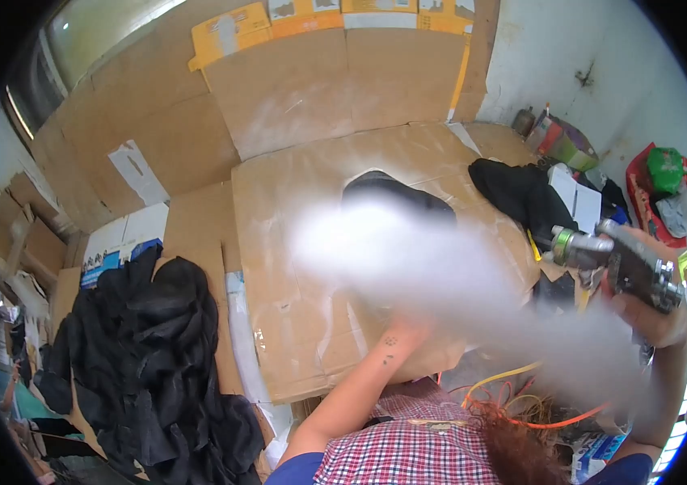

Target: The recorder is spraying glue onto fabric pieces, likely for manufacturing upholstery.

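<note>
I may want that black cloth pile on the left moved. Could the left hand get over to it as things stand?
Probably yes. The left hand, half hidden in white spray mist, is out over the cardboard sheet. The black cloth pile lies beside that sheet on the left, with nothing visible standing between them.

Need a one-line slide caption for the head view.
Right hand fires a spray gun across a cardboard sheet; white mist hides most of the left hand and a dark item.

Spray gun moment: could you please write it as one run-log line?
right hand: grips spray gun | white spray cloud over cardboard sheet | left hand: hidden by cloud | black item under spray
</note>
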Available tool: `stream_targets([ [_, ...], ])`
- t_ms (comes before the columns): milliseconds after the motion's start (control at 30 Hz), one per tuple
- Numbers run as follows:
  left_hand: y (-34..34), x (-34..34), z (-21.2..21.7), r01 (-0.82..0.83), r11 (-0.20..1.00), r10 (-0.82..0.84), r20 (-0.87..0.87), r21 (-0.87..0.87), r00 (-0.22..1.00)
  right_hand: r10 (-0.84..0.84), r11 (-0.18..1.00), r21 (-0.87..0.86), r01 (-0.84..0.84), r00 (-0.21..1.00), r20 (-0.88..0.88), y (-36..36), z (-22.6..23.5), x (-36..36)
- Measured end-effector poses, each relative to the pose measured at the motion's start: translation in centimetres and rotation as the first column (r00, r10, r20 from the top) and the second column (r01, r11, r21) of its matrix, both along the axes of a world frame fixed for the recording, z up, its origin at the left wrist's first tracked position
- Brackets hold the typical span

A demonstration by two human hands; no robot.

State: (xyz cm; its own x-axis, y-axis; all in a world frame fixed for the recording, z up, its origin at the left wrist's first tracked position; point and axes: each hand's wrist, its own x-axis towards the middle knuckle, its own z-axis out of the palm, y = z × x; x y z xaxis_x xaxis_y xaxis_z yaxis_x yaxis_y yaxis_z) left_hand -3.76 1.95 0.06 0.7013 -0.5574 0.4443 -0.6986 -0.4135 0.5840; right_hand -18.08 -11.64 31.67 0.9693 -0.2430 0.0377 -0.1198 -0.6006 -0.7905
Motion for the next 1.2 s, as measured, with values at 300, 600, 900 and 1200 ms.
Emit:
stream_targets([
  [300, 8.4, -3.0, -1.4, 0.062, 0.954, -0.119, -0.183, -0.292, 0.976, 0.41, 0.786, -0.476, -0.395, 0.909, -0.078, 13.0, 2.9, 1.7],
  [600, 13.8, -2.5, -8.6, -0.18, 0.975, 0.135, -0.297, -0.128, 0.945, 0.426, 0.696, -0.463, -0.549, 0.835, -0.349, 19.3, 3.7, -1.2],
  [900, 17.0, -2.2, -8.8, -0.246, 0.965, 0.195, -0.387, -0.086, 0.901, 0.198, 0.814, -0.501, -0.295, 0.951, -0.239, 16.3, 1.9, -6.9],
  [1200, 17.4, 0.9, -12.4, -0.492, 0.855, 0.267, -0.672, -0.165, 0.691, 0.295, 0.845, -0.446, -0.297, 0.953, -0.076, 11.7, -1.9, -9.3],
])
